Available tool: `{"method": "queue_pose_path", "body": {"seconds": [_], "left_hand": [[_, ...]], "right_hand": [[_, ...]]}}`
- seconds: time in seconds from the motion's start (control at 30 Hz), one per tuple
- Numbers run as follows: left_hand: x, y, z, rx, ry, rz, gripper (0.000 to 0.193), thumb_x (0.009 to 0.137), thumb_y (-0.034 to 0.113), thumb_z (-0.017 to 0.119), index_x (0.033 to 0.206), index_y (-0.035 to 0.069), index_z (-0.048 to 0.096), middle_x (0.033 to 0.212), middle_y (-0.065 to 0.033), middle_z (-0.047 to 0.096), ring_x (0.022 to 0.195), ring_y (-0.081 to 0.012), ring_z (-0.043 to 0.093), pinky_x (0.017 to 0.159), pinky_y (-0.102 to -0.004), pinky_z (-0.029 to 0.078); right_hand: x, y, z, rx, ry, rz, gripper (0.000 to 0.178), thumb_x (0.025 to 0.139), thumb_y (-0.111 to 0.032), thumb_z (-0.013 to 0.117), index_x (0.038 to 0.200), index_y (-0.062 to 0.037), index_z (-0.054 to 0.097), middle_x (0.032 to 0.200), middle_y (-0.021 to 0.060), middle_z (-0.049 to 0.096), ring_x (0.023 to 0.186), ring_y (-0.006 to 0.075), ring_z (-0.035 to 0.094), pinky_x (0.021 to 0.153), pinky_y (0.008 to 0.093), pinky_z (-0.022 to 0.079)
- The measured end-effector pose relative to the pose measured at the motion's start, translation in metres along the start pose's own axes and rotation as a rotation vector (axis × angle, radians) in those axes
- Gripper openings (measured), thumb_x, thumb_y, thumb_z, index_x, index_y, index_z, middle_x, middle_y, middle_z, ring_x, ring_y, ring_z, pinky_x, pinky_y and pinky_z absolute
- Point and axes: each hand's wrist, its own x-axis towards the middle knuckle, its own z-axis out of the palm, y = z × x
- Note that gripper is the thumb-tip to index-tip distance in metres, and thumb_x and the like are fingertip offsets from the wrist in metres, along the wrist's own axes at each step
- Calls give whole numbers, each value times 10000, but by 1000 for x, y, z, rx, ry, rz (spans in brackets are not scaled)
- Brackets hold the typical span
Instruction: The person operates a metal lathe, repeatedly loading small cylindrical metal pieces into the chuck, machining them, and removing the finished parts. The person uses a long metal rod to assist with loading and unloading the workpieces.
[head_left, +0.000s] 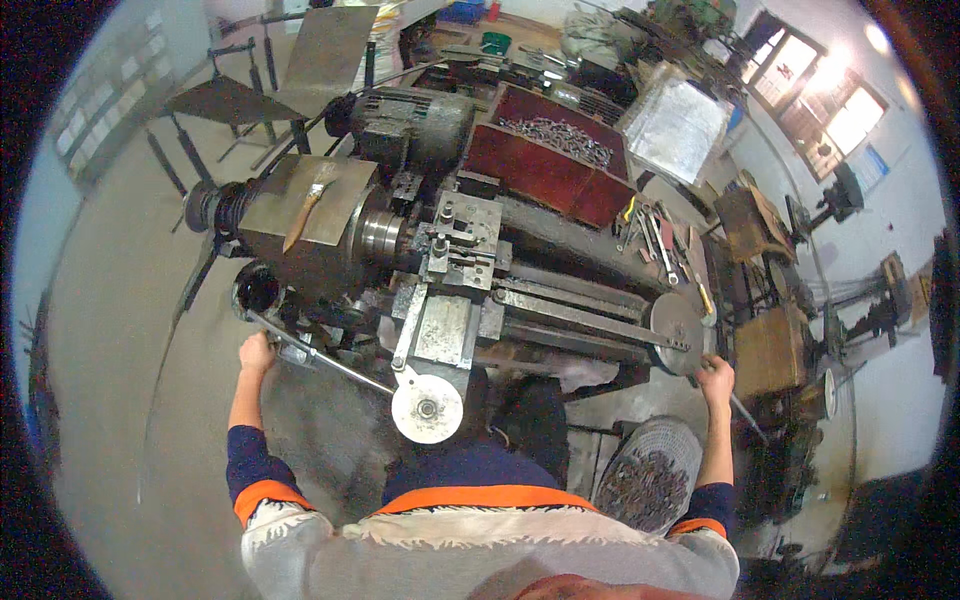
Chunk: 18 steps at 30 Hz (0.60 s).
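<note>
A metal lathe stands in front of me, with a tool post (465,240) on its slide and a round chuck (383,233) to the left. My left hand (257,353) is closed close to the outer end of a long metal lever (335,365), which runs to a pale round disc (427,408); what its fingers hold is hidden. At the lathe's right end, my right hand (716,380) closes round a thin rod handle (748,418) beside a grey disc (676,330).
A wood-handled brush (305,218) lies on the headstock cover. Behind the bed, a dark red tray (550,180) holds small metal parts, with wrenches (660,240) to its right. A basket of dark metal pieces (648,480) stands low beside my right arm.
</note>
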Motion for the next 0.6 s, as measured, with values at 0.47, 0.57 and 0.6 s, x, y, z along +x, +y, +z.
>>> {"method": "queue_pose_path", "body": {"seconds": [0.47,0.57,0.6], "left_hand": [[-3,82,-80,-1184,391,-530,343,825,272,598,948,-46,556,650,-100,592,454,-179,568,439,-287,457],[-3,82,-78,-1508,492,-531,234,810,124,574,968,-35,507,644,-134,588,412,-194,546,392,-308,446],[0,88,-76,-1598,451,-554,228,814,101,556,984,-37,490,636,-136,582,400,-199,539,388,-314,450]], "right_hand": [[0,255,30,-599,-235,292,295,683,-236,592,869,-10,625,928,209,627,917,328,602,782,403,477],[-25,193,28,-533,-288,414,277,680,-221,573,875,-36,638,941,191,631,899,319,611,778,409,480],[-40,187,29,-538,-237,450,277,677,-222,573,878,-45,641,936,187,634,894,324,611,775,413,481]]}}
